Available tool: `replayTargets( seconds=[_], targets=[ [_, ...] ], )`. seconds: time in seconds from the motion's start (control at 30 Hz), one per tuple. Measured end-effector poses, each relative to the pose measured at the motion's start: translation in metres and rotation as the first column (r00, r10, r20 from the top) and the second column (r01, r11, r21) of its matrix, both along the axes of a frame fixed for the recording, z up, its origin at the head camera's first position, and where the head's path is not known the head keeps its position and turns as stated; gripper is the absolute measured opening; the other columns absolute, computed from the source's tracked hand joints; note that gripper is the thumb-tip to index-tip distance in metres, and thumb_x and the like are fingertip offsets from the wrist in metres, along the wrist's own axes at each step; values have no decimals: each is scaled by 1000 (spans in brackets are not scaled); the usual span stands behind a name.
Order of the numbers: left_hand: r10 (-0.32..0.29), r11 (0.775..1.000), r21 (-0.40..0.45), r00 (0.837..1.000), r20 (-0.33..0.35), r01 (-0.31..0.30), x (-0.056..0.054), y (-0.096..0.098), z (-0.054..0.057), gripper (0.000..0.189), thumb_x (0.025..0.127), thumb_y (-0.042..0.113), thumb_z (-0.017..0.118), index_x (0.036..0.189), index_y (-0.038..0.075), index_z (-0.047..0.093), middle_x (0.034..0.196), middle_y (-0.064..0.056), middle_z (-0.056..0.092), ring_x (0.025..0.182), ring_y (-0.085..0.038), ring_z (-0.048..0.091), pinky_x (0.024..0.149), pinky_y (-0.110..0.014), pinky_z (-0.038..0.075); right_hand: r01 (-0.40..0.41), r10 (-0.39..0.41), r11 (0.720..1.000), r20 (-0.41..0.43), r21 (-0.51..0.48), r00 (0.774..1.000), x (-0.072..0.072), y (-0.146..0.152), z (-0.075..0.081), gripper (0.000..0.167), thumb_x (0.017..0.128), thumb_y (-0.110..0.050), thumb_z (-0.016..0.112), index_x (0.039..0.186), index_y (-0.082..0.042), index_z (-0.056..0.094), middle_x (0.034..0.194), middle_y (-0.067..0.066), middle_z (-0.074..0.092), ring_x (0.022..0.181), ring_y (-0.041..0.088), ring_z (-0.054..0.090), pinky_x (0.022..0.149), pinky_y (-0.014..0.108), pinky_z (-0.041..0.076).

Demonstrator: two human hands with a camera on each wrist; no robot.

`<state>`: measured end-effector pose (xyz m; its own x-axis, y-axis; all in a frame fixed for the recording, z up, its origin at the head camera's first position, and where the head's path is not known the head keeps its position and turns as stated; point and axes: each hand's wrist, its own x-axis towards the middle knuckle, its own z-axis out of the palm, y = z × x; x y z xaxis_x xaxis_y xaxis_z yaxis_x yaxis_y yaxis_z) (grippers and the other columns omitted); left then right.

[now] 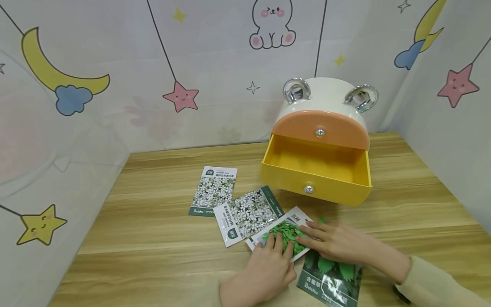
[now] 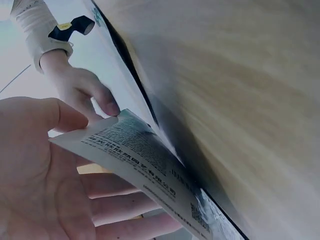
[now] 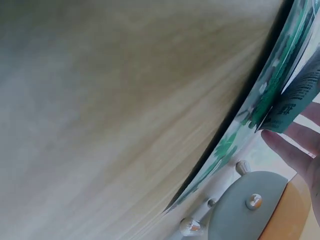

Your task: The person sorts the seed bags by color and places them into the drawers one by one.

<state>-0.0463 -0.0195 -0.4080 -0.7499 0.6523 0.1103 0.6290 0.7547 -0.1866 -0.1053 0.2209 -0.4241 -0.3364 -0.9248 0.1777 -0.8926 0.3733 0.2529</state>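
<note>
A seed packet with a green leafy picture (image 1: 285, 233) is between both hands, tilted up, its printed front facing the head camera. My left hand (image 1: 268, 269) grips its near left part, fingers spread over the front. In the left wrist view, the thumb (image 2: 72, 119) is at the edge of the packet's text-covered back (image 2: 145, 160). My right hand (image 1: 337, 242) holds the right end, fingers on the front and thumb at the back corner. Below the right hand lies a dark green seed packet (image 1: 331, 279), partly covered.
Two white-flower seed packets (image 1: 214, 192) (image 1: 251, 213) lie overlapping on the wooden table (image 1: 153, 238), left of the hands. Behind them stands a small white cabinet (image 1: 331, 91) with an orange upper drawer (image 1: 295, 123). Its yellow lower drawer (image 1: 284, 177) is pulled out toward the hands.
</note>
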Motion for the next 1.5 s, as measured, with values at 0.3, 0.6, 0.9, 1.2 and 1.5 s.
replayTargets(
  seconds=[0.3,0.6,0.9,1.2,1.5],
  targets=[
    [-62,993,94,996,-57,67,0,-5,8,39,91,34,53,123,14,65,118,-11,69,105,-22,68,75,-32,59,-17,14,996,-27,-90,1000,2,4,2,41,96,-13,46,136,-17,54,130,4,64,112,21,65,70,27,57],
    [-119,964,202,963,-243,170,1,-9,17,34,83,32,67,110,12,71,98,-2,74,85,-12,72,63,-22,58,-31,-3,959,-119,-282,993,4,-2,10,54,105,-16,13,120,-12,65,114,2,71,101,18,69,80,35,57],
    [-148,954,216,954,-259,206,3,-13,24,38,80,30,72,112,12,69,99,-2,74,86,-12,72,63,-23,59,33,-67,939,-88,-342,994,11,-5,17,52,105,-18,18,112,-13,69,108,1,73,95,16,70,78,33,58],
    [-170,952,209,954,-245,224,4,-19,35,34,87,19,67,121,12,65,109,-3,73,95,-15,72,75,-26,59,59,-110,913,-105,-403,988,24,-6,32,47,105,-17,23,110,-12,70,103,0,74,88,16,70,72,33,58],
    [-160,938,256,948,-273,232,1,-27,40,28,86,16,68,114,14,67,107,1,73,92,-11,71,75,-24,58,92,-154,891,-105,-445,983,39,-6,44,45,105,-20,28,103,-10,72,97,1,75,84,17,71,72,35,57]
  ],
)
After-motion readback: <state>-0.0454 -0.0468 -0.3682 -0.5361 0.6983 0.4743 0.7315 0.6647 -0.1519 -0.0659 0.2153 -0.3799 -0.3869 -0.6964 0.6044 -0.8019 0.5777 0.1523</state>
